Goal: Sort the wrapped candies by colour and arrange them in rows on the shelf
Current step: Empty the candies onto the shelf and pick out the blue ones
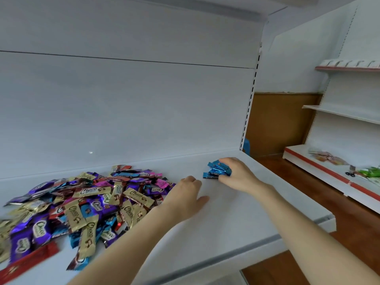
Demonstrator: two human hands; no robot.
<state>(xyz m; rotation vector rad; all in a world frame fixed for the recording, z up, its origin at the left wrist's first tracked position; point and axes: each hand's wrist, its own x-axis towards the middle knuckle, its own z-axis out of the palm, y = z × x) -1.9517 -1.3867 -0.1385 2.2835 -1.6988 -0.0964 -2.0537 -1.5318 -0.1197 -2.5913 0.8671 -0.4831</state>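
Right hand (236, 176) grips blue candies (216, 170) on shelf (246, 223). Left hand (188, 195) at mixed pile (82, 202) edge, fingers curled under; hold cannot be told.

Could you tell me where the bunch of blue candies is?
In the head view, the blue candies are gripped by the right hand on the shelf, right of the mixed pile and left hand.

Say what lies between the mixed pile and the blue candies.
Head view: the left hand at the mixed pile edge, then bare shelf up to the blue candies in the right hand.
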